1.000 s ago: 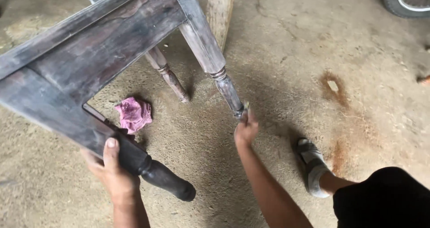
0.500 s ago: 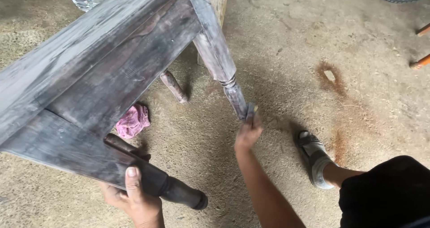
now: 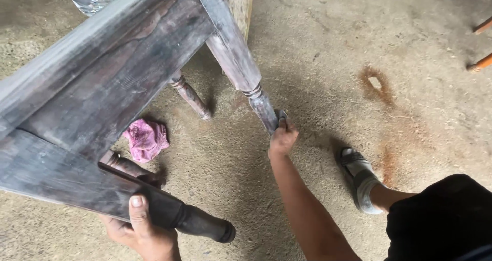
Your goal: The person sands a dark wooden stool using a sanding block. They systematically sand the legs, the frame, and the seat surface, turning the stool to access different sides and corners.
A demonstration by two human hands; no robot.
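The left hand (image 3: 141, 233) is wrapped under the dark turned leg (image 3: 197, 224) of a weathered grey wooden table (image 3: 107, 81), thumb pressed on the leg's upper face, fingers closed around it. The table is tipped on its side, its frame rising up and away from that grip. Just beyond the grip, under the frame, a crumpled pink rag (image 3: 146, 139) lies on the sandy floor (image 3: 318, 61). Off to the right of the left hand, the right hand (image 3: 282, 138) is clenched on a small grey sanding pad (image 3: 281, 118) held against the lower end of a 2nd leg (image 3: 261, 106). Right of that hand, a sandalled foot (image 3: 361, 181) stands flat. A 3rd leg (image 3: 190, 97) touches the floor farther back.
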